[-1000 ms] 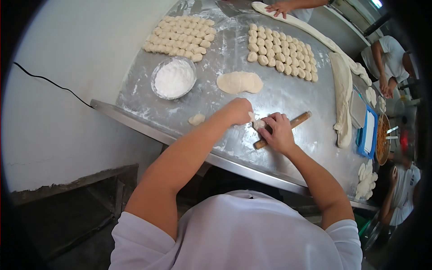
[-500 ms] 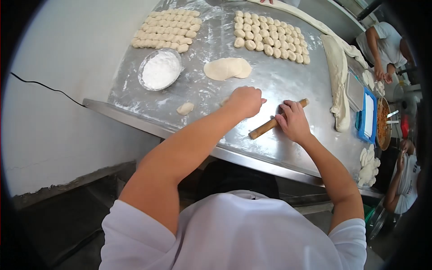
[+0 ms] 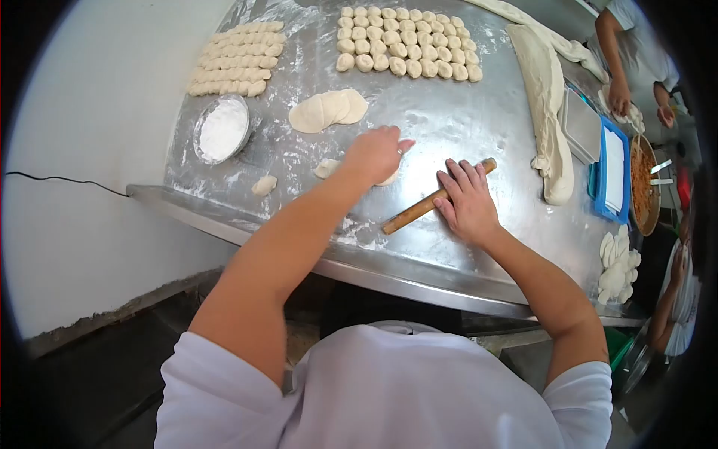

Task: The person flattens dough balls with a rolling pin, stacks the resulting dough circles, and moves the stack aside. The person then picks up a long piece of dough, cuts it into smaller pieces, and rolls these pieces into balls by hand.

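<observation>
My right hand (image 3: 470, 200) lies across a wooden rolling pin (image 3: 416, 212), palm down with its fingers spread over the rod. Above the steel table, my left hand (image 3: 378, 153) is open, its thumb apart from the other fingers, some of which are hidden. Beneath its edge shows a small dough piece (image 3: 389, 178); contact with it cannot be made out. Another dough lump (image 3: 327, 168) sits left of that wrist, and a third lump (image 3: 264, 185) is farther left. Beyond the left hand lie overlapping flat dough rounds (image 3: 329, 111).
A flour bowl (image 3: 223, 129) stands at left. Behind are rows of dough balls (image 3: 407, 45) and joined dough pieces (image 3: 238, 58). A long dough strip (image 3: 544, 112) lies at right, near a blue tray (image 3: 613, 172) and a filling bowl (image 3: 645, 187). Two people work at right.
The view has shifted, moving table items leftward. My left hand has opened, and a dough piece now shows beneath it. My right hand's fingers have spread flatter over the rolling pin.
</observation>
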A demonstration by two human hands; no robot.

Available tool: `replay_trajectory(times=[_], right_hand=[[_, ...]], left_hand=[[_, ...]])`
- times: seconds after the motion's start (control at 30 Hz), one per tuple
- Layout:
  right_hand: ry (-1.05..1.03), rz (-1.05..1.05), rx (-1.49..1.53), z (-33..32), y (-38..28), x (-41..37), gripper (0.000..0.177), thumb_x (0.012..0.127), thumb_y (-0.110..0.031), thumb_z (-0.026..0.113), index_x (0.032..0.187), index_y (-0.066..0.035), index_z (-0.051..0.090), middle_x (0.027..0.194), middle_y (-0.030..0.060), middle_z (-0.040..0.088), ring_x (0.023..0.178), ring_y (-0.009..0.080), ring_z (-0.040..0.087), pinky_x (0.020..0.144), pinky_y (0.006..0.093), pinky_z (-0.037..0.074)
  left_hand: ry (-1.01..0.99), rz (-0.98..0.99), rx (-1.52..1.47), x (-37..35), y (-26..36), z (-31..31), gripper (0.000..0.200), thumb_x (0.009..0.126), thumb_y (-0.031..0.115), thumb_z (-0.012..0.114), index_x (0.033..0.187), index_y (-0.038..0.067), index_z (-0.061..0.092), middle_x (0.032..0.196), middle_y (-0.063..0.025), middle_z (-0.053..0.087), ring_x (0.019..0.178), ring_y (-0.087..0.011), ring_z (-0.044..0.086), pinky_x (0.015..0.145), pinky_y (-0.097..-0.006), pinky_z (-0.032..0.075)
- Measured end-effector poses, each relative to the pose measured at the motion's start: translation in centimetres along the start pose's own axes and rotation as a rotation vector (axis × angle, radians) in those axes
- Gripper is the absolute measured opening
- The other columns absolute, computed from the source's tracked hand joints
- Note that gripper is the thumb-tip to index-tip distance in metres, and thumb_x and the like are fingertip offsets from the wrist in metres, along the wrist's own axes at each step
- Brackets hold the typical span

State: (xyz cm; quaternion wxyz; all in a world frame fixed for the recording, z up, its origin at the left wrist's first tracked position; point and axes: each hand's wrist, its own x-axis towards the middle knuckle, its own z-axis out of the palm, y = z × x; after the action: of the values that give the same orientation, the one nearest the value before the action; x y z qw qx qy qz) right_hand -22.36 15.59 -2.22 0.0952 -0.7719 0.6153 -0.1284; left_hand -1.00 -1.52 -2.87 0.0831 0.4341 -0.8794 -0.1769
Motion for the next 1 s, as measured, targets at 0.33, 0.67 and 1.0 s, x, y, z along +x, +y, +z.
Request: replay_trajectory(times=[0.33,0.67,1.0], right_hand=[[0.041,0.181,-0.069,1.0,-1.2,4.9,0.065,0.100,-0.041,0.060,0.149,0.002,0.051,0.162,0.0249,0.041,0.146,0.0459,0.040,0.122,0.0623,0.026],[0.221,0.176,0.097,2.9,-2.3,11.1,0.055,0.101,-0.033,0.058,0.144,-0.001,0.057,0.152,0.0244,0.054,0.136,0.0420,0.051,0.120,0.0583,0.032],[0.091,0.289,-0.112,1.8,-3.3,13.9,0.066,0.102,-0.043,0.054,0.154,-0.002,0.046,0.161,0.0232,0.043,0.139,0.0433,0.047,0.117,0.0552,0.034]], left_hand=[[-0.306,-0.125,-0.383,-2.6,0.8,-2.5,0.029,0.088,0.026,0.083,0.102,0.002,0.073,0.099,-0.0225,0.075,0.095,-0.0391,0.073,0.083,-0.0463,0.056],[-0.296,-0.385,-0.391,-1.1,-0.5,-2.5,0.032,0.096,0.030,0.075,0.102,-0.002,0.078,0.097,-0.0263,0.076,0.093,-0.0390,0.074,0.085,-0.0467,0.057],[-0.546,-0.343,-0.249,-1.1,0.5,-5.6,0.038,0.098,0.034,0.071,0.101,-0.003,0.078,0.097,-0.0241,0.077,0.088,-0.0380,0.075,0.085,-0.0468,0.058]])
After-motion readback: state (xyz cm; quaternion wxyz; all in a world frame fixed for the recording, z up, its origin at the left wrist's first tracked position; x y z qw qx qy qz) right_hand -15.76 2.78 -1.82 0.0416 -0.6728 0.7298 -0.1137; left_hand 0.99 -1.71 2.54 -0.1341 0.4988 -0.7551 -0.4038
